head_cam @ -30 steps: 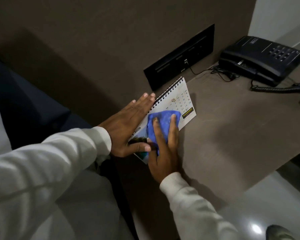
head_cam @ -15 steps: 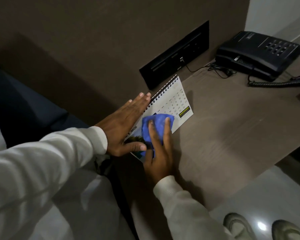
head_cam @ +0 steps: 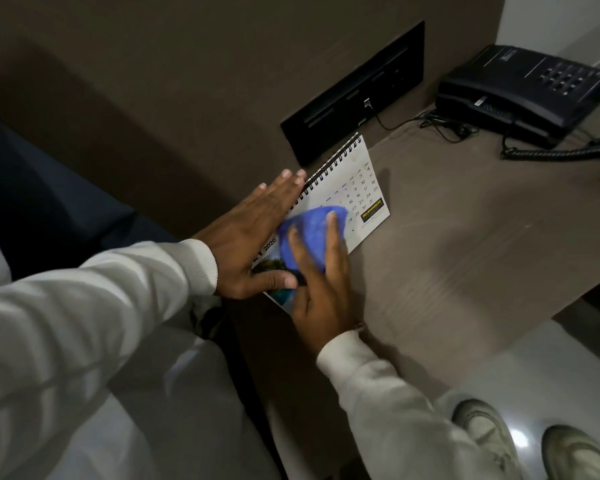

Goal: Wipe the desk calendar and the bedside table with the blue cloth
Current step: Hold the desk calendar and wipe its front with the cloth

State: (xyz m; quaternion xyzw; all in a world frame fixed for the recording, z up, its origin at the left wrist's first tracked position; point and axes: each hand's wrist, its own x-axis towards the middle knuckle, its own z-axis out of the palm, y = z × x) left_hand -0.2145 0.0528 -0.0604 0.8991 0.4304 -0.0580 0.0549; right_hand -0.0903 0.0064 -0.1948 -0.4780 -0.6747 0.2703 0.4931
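The right hand [head_cam: 321,292] lies flat and spread, pressing the blue cloth [head_cam: 309,233] against the sloping face of the desk calendar [head_cam: 357,188]; its fingers [head_cam: 331,237] lie over the cloth rather than curling around it, so the cloth is pinned under the palm side, not pinched. The cloth is blurred at its edges and covers the middle of the calendar's page, just left of the date grid. The left hand [head_cam: 253,237] is open too, fingers straight and together, laid along the calendar's left edge by the black spiral binding, with its thumb reaching across the lower part of the page and touching the picture printed there. Both hands wear pale long sleeves [head_cam: 118,306].

The calendar stands tilted on the bedside table [head_cam: 465,271], a brown wood-grain top, close to the table's rear left corner. Behind the calendar, set into the dark wall panel, is a black socket plate [head_cam: 354,88] with a thin cable running from it. To the calendar's right and further back, well apart from it, a black telephone [head_cam: 523,88] sits on the table, its coiled cord [head_cam: 561,154] trailing off toward the right edge. In front of the calendar and below the table's near edge, two pale shoes [head_cam: 534,445] show on a glossy floor.
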